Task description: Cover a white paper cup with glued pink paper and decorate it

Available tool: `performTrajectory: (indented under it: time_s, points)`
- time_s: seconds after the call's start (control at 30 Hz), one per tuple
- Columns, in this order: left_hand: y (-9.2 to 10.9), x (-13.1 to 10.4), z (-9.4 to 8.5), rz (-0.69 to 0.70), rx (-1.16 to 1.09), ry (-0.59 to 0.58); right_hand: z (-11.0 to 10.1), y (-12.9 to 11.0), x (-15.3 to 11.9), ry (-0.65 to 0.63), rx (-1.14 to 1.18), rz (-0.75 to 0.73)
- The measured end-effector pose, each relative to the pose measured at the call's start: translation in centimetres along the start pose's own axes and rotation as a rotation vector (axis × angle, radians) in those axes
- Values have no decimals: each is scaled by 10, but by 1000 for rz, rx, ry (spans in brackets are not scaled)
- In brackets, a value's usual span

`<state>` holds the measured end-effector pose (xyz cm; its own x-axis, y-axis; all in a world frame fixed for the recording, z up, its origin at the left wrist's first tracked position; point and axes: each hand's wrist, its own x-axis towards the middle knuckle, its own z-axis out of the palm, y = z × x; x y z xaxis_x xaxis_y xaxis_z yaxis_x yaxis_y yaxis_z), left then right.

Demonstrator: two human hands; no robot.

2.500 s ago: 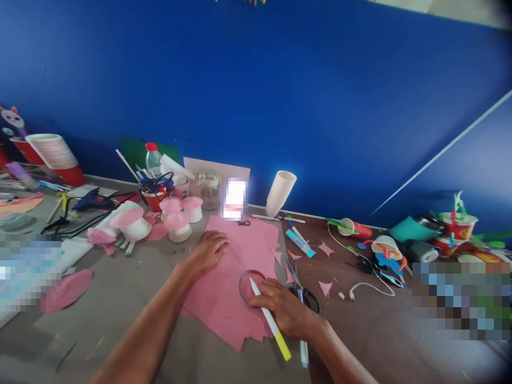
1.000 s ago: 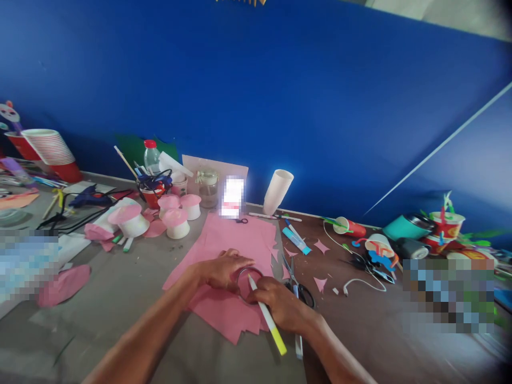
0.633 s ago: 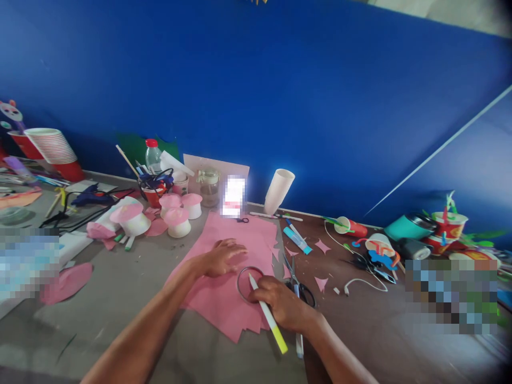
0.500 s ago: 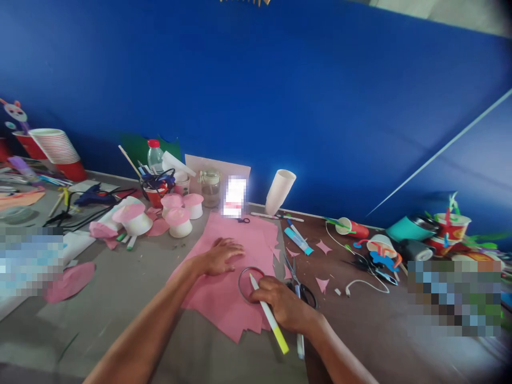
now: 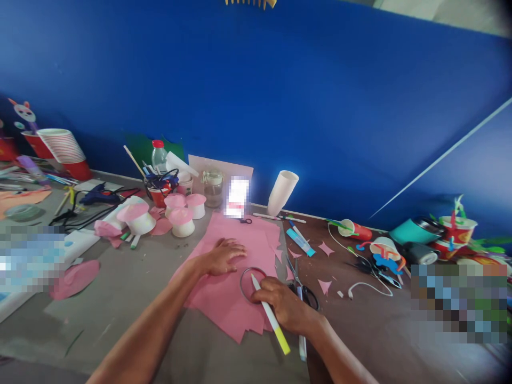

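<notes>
Several overlapping sheets of pink paper (image 5: 228, 298) lie in front of me, their lower right edges jagged. My left hand (image 5: 224, 256) rests flat on them with its fingers spread. In my right hand (image 5: 280, 301) is a white marker (image 5: 272, 318) with a yellow end, that end pointing towards me. A thin dark ring (image 5: 240, 284) lies on the paper around the marker's far end, its right part hidden by my right hand. Close beside that hand are black-handled scissors (image 5: 295, 273) and another marker (image 5: 302, 346), partly covered by my wrist.
White cups with pink tops (image 5: 183, 221) stand left of the paper, near a glass jar (image 5: 213, 186). White stacked cups (image 5: 282, 192) lean at the blue wall (image 5: 256, 96). Pink scraps (image 5: 326, 248), a blue tube (image 5: 300, 241) and a white cable (image 5: 370, 288) lie on the right.
The whole view has shifted slightly to the right. Both hands keep nearly the same pose on the paper, with the marker still in my right hand.
</notes>
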<state>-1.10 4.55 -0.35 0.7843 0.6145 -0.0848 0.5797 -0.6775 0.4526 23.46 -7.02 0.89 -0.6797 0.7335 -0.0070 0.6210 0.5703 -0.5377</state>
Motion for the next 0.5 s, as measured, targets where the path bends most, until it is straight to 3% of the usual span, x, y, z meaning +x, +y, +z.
performTrajectory:
  time_s: [0.23,0.5]
  points:
    - [12,0,-6,5,-111,-2,2,2,0,-3,-23,2]
    - [33,0,-6,102,-157,-160,1,1,2,-16,-31,14]
